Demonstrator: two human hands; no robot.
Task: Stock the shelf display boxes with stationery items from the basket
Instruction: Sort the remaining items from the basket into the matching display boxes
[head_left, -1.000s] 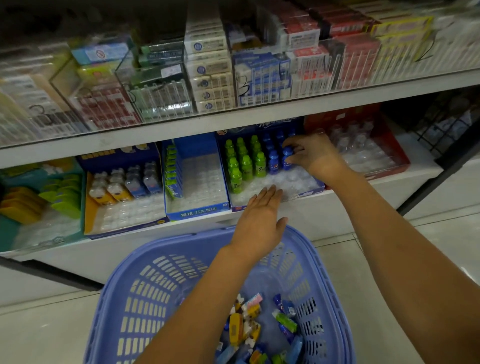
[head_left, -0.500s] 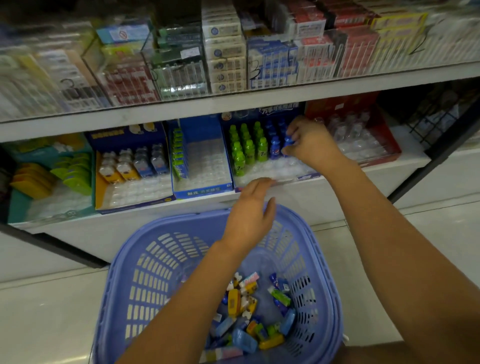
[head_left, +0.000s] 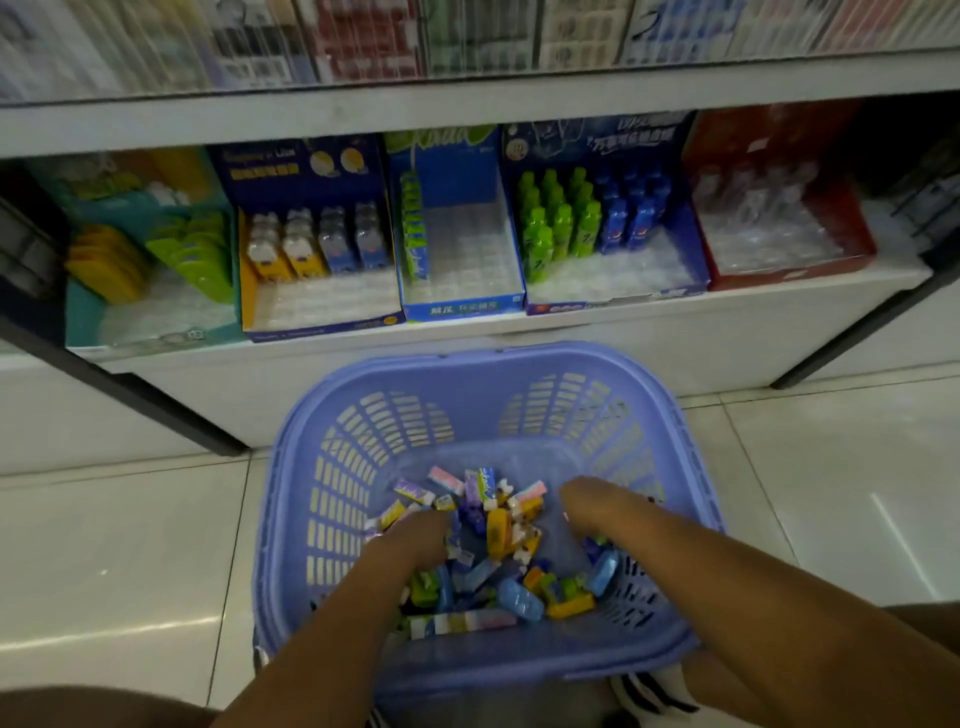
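A lilac plastic basket (head_left: 488, 358) stands on the floor below the shelf, with a pile of small coloured stationery items (head_left: 498, 530) in its bottom. Both my hands reach down into it. My left hand (head_left: 415, 538) is buried in the left side of the pile. My right hand (head_left: 584, 501) dips in at the right side. The fingers of both hands point down and are hidden, so any grip is unseen. On the shelf, a dark blue display box (head_left: 618, 299) holds green and blue bottle-shaped items. A blue box (head_left: 462, 309) has one column of green items.
Along the low shelf also stand a teal box (head_left: 150, 332) with yellow and green pieces, a navy and yellow box (head_left: 322, 325) with small bottles, and a red box (head_left: 789, 273). A glass-fronted upper shelf (head_left: 467, 109) overhangs. A dark slanted frame bar (head_left: 171, 410) runs at left.
My right hand left the dark blue box on the shelf and came down into the basket. My left hand dropped from the basket's far rim into the pile. The view tilted downward.
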